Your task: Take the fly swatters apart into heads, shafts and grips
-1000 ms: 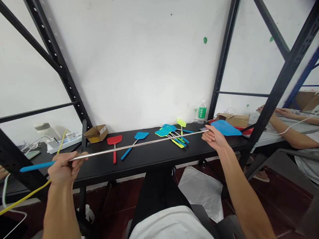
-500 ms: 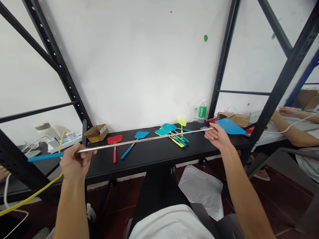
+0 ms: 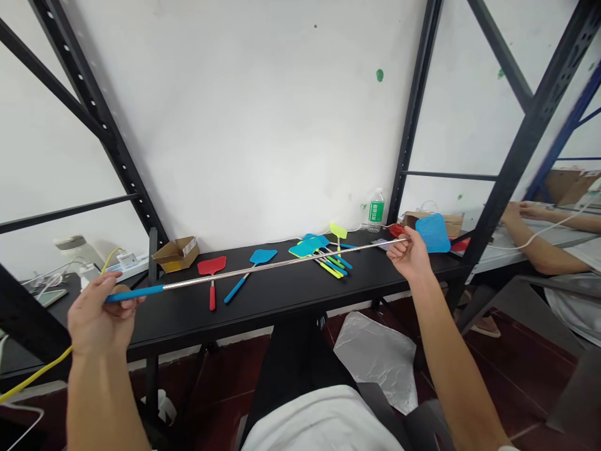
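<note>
Blue at both ends, a long fly swatter (image 3: 278, 264) was held above the black table (image 3: 282, 297), its handle (image 3: 146, 292) gripped in the left hand (image 3: 101, 316), its metal rod (image 3: 188, 282) pinched near the head (image 3: 432, 233) by the right hand (image 3: 410, 255). Behind lay a red swatter (image 3: 212, 266).

Held swatter (image 3: 277, 265) is blue w/ slvr rod (image 3: 288, 262).

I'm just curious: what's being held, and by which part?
A long swatter: left hand on its blue handle, right hand on its metal rod near the head.
</note>
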### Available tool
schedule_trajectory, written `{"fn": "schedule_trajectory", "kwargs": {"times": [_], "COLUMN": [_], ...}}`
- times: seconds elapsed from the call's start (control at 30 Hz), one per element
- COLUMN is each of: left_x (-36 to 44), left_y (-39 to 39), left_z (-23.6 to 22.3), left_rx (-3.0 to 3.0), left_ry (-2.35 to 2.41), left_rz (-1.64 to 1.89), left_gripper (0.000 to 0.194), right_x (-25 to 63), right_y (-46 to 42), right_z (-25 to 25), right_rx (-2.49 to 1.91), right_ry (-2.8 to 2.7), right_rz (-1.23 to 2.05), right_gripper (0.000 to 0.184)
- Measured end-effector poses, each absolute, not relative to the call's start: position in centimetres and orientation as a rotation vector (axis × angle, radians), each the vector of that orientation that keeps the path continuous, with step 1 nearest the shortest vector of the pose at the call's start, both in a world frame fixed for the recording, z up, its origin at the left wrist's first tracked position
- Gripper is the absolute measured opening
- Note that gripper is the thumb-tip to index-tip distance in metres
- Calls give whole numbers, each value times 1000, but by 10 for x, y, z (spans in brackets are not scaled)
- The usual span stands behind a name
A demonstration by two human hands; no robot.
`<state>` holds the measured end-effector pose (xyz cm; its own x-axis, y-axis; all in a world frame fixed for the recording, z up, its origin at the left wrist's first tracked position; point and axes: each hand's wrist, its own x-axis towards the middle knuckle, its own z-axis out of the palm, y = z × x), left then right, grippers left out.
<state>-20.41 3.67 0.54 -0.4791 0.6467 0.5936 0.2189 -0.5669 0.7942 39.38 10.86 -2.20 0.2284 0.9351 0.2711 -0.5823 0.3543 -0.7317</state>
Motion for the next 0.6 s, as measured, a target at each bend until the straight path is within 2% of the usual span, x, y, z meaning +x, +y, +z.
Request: {"fn": "schedule_trajectory", "kwargs": {"times": [0.1,0.3,0.43,0.6], "left_x": [-204,-195,-195,-195], "left_y": [38,38,33,30], "left_z": [4,5,7,8], "left_rx": [1264,1367,1462,1474], "left_ry": [1303,1422,1371,1221], "left_rz": [2000,1647,1619,1748], "left_gripper": [30,46,51,57], "right_x": [395,388,378,366], "right_y": [112,110,111,116], "right_z": [-25,-25,-24,-27], "right_rx": [-521,-480,-511,-573], "right_ry": [-724,-689,-709,-647], "right_rz": [1121,1151,1124,1073], "right_gripper": [51,48,49,41]}}
